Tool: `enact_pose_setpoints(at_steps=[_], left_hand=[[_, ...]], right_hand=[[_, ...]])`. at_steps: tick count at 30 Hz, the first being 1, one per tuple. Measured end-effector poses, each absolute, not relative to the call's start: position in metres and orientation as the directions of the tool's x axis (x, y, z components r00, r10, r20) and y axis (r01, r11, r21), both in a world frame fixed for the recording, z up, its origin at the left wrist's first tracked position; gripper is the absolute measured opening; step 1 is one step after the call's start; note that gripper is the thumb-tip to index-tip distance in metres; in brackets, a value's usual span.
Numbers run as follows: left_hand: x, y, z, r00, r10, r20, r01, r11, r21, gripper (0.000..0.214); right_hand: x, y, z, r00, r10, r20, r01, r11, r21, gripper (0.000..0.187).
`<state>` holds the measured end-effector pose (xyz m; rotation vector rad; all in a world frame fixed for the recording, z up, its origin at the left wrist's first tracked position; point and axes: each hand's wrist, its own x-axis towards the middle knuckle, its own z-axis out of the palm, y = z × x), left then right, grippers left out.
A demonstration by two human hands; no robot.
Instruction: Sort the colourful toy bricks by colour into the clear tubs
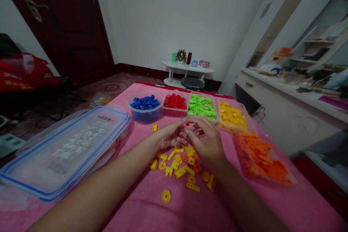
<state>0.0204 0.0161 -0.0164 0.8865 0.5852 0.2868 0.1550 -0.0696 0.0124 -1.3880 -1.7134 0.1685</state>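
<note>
Pale wall (185, 14) filled the upper centre of the frame, with a worktop (152, 217) under pink cloth below it. Along the far edge, from centre left to lower right, open containers formed an arc: blue bricks (146, 102), red bricks (175, 101), green bricks (201, 106), yellow bricks (232, 116) and orange bricks (265, 156). This layout probably kept each colour separate and within reach. Clear lids (67, 152) were stacked at the left, apparently to leave the containers open. At frame centre, the left hand (172, 136) was half-curled, palm up, with small red pieces (187, 124) held at its fingers; the right hand (205, 137) arched over it, fingers bent, and whether its fingertips gripped a piece could not be told. The cupped pose presumably prevented small parts from dropping. Loose yellow pieces (179, 172) and a few loose orange pieces (197, 168) lay between the forearms, just below the hands. The container row limited forward travel; the forearms bounded both sides. Pink cloth around the lone yellow ring (163, 196), at lower centre, offered the most room for movement, towards the bottom of the frame.
</note>
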Motion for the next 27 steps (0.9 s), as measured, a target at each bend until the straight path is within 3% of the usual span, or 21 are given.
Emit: enact_pose_setpoints(at_steps=[2,5,9,11,17,23,27], left_hand=[[0.022,0.014,-0.017,0.836,0.431,-0.339,-0.009,0.629,0.777,0.040],[0.022,0.013,-0.014,0.752,0.571,-0.328,-0.015,0.513,0.858,0.035],[0.017,0.013,-0.012,0.679,0.705,-0.203,0.216,0.073,0.974,0.032],[0.013,0.014,-0.012,0.723,0.679,-0.128,0.294,-0.135,0.946,0.030],[0.006,0.005,-0.008,0.865,0.480,-0.147,0.366,-0.404,0.838,0.013],[0.006,-0.011,0.006,0.819,0.559,-0.132,0.483,-0.547,0.684,0.018],[0.006,-0.012,0.007,0.822,0.555,-0.129,0.484,-0.561,0.672,0.012]], right_hand=[[0.155,-0.073,0.018,0.038,0.842,0.538,0.721,0.350,-0.598,0.017],[0.156,-0.080,0.025,-0.058,0.938,0.341,0.793,0.251,-0.556,0.013],[0.154,-0.089,0.027,-0.186,0.976,-0.111,0.935,0.141,-0.324,0.013],[0.155,-0.090,0.024,-0.164,0.965,-0.203,0.967,0.116,-0.228,0.013],[0.170,-0.084,0.019,-0.032,0.998,-0.054,0.996,0.028,-0.081,0.016],[0.157,-0.088,0.023,-0.109,0.977,-0.185,0.989,0.087,-0.124,0.008],[0.145,-0.090,0.020,-0.089,0.971,-0.222,0.996,0.081,-0.047,0.010]])
